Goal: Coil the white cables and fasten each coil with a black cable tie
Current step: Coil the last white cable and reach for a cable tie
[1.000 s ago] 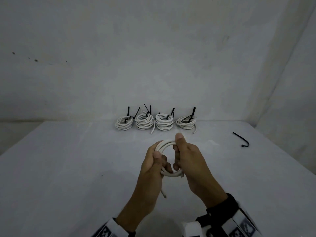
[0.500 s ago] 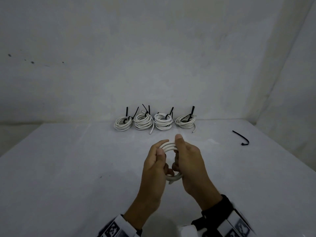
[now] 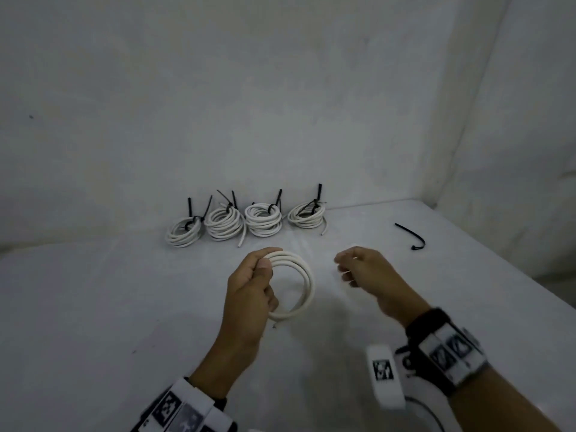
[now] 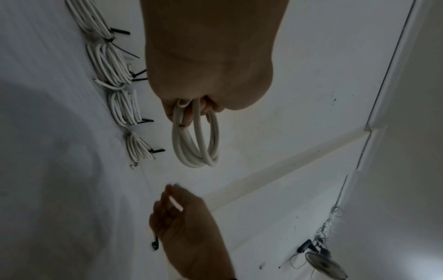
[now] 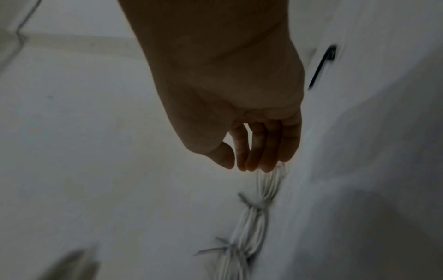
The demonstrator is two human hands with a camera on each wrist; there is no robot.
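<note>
tied coils blurred; right hand motion-smeared

Bare table separates right hand from loose tie.

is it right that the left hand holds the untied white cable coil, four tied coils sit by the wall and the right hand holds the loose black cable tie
Not quite: the right hand is empty. The head view shows the loose black cable tie lying on the white table. The left hand does hold the untied white cable coil, four tied coils behind.

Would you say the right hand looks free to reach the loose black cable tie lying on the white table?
Probably yes: the right hand is empty, and only bare white table lies between it and the loose black cable tie.
</note>
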